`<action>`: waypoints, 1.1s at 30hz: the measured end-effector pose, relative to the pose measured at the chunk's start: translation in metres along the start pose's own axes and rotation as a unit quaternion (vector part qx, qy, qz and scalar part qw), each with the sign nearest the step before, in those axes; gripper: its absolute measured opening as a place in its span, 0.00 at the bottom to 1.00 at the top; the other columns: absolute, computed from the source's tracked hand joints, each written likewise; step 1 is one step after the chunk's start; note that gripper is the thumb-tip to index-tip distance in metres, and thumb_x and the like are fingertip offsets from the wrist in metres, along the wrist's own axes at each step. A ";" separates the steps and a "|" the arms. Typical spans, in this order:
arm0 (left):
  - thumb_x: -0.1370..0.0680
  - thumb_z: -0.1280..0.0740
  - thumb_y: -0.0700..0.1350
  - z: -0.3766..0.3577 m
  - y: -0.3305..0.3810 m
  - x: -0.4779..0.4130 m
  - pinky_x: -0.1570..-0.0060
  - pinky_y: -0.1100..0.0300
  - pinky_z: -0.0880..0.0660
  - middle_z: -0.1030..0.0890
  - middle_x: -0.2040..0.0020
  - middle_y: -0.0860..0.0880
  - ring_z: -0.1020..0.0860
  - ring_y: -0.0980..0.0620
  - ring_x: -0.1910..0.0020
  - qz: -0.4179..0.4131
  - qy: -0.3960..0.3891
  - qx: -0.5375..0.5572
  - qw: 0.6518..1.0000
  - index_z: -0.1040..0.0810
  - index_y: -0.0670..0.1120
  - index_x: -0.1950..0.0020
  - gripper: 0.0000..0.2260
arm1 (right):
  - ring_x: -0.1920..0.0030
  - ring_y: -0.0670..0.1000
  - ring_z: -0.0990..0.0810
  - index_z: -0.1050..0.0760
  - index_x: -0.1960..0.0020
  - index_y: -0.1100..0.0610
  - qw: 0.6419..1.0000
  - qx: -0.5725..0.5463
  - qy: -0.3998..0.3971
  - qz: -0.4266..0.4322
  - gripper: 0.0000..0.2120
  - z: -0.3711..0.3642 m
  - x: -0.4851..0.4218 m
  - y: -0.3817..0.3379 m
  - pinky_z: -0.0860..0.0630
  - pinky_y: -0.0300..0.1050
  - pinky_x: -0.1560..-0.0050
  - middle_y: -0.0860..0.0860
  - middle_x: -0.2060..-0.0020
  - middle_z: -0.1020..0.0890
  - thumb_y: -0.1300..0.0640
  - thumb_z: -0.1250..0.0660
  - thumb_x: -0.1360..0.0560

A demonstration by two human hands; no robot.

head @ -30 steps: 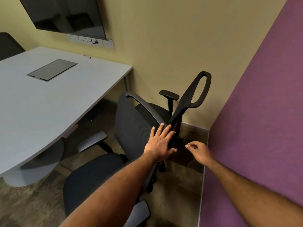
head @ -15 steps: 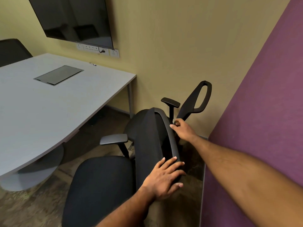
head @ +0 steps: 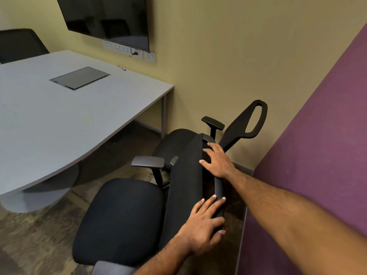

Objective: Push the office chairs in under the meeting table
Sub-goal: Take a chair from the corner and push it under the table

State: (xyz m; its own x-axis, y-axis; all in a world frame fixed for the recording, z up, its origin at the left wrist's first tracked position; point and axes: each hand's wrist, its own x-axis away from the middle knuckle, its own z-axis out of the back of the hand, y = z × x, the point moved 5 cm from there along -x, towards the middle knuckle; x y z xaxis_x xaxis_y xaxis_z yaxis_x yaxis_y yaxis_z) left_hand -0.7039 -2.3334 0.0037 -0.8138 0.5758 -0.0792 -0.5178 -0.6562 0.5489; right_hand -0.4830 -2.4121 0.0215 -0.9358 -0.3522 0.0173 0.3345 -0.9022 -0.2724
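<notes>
Head: left hand [head: 201, 225], right hand [head: 219, 162] touch backrest [head: 184, 183].

Chair seat [head: 119, 221]: we see black woven cloth, matt.
Backrest rim [head: 218, 188]: smooth grey plastic, dull sheen.
Armrest pad [head: 148, 161]: we read smooth grey plastic, faintly shiny.
Table top [head: 59, 120]: pale grey, smooth, matt.
Wall screen [head: 107, 16]: glossy black, mirror-like to us.
Floor [head: 29, 235]: rough mottled carpet.
Side panel [head: 317, 145]: purple, cloth-like, matt.
</notes>
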 end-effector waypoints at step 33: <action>0.17 0.44 0.49 0.067 -0.068 0.079 0.28 0.39 0.41 0.46 0.19 0.63 0.48 0.44 0.19 0.219 0.040 -0.076 0.972 0.30 0.50 0.34 0.13 | 0.23 0.52 0.40 0.17 0.43 0.48 0.958 0.053 -0.072 0.271 0.21 -0.061 -0.121 -0.163 0.59 0.69 0.25 0.48 0.32 0.24 0.41 0.41 0.26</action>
State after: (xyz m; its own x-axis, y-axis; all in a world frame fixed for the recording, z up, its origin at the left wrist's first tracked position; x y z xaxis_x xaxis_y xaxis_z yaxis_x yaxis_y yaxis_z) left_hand -0.7152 -2.2103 0.0158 -0.9799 0.1883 0.0664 -0.1443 -0.8977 0.4163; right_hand -0.4312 -2.2070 0.0056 -0.5981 -0.8007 0.0352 0.7843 -0.5937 -0.1800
